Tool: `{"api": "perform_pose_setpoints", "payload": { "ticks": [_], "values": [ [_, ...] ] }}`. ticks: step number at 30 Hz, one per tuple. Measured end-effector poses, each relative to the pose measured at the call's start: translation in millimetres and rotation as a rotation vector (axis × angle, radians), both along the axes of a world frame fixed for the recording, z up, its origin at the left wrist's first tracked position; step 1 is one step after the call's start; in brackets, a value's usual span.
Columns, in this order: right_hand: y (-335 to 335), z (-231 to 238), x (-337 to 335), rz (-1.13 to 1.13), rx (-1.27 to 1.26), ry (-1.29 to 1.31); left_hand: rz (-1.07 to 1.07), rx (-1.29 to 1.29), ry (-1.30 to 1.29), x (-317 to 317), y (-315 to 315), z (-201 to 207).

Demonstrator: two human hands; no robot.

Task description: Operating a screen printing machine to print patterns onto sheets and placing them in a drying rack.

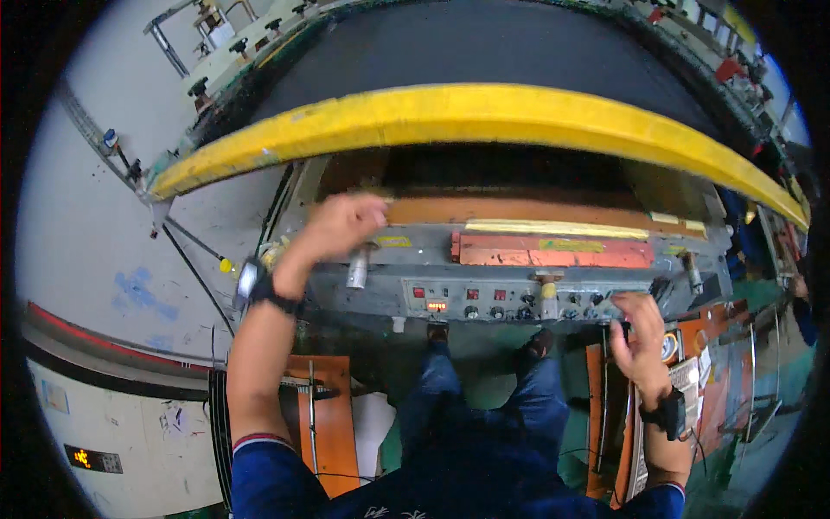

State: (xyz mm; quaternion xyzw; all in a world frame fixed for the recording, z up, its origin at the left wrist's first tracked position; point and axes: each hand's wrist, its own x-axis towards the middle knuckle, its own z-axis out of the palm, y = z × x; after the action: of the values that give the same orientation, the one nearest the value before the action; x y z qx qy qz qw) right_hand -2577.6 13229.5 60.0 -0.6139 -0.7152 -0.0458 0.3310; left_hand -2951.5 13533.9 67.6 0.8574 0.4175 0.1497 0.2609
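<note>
My left hand is over the near left part of a printing machine's orange-brown bed edge. Its fingers look curled, but motion smears them, so whether they hold anything does not show. On the right, my right hand hovers by the right end of the control panel, thumb and fingers apart with nothing between them. The panel carries red switches, black knobs and a small lit display. Above the bed runs a long yellow frame bar, and beyond it stretches a dark screen. Neither hand touches the bar.
A red-orange strip lies along the machine's front ledge beside a pale yellow strip. Short metal posts stick out at the front. A white cabinet stands lower left, and orange boards are beside my legs.
</note>
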Motion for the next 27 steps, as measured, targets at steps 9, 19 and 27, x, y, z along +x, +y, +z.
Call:
{"api": "perform_pose_setpoints", "payload": {
  "ticks": [9, 19, 27],
  "values": [
    [35.0, 16.5, 29.9, -0.117, -0.020, 0.091, 0.140, -0.748, -0.683, -21.1, 216.5, -62.6],
    [45.7, 7.3, 71.8, -0.260, -0.072, 0.263, 0.402, -0.445, -0.270, 28.6, 288.5, -97.9],
    [158.2, 12.2, 178.6, -0.402, -0.063, 0.550, 0.516, -0.258, -0.990, 24.9, 184.9, -38.2]
  ]
}}
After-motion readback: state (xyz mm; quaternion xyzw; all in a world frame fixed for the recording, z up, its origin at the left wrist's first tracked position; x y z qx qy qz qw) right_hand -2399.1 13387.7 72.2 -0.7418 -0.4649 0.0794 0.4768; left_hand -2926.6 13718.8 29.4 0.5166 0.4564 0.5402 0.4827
